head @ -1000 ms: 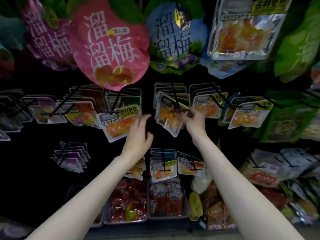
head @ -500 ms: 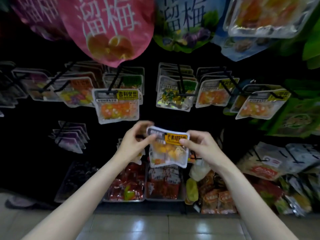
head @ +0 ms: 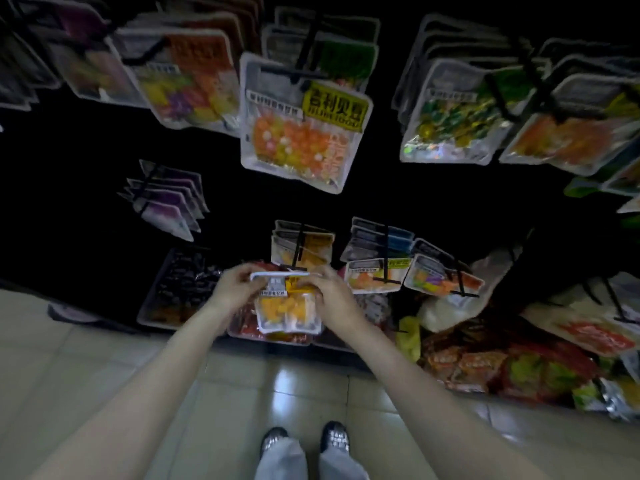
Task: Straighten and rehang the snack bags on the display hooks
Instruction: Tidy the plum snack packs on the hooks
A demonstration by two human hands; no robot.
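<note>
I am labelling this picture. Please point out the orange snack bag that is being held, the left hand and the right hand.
orange snack bag (head: 286,311), head view, on its clear front over the orange pieces.
left hand (head: 231,289), head view, on the back of the hand.
right hand (head: 333,295), head view, on the back of the hand.

Both hands' fingers curl behind the snack bag, hiding its top corners; label print blurred.
</note>
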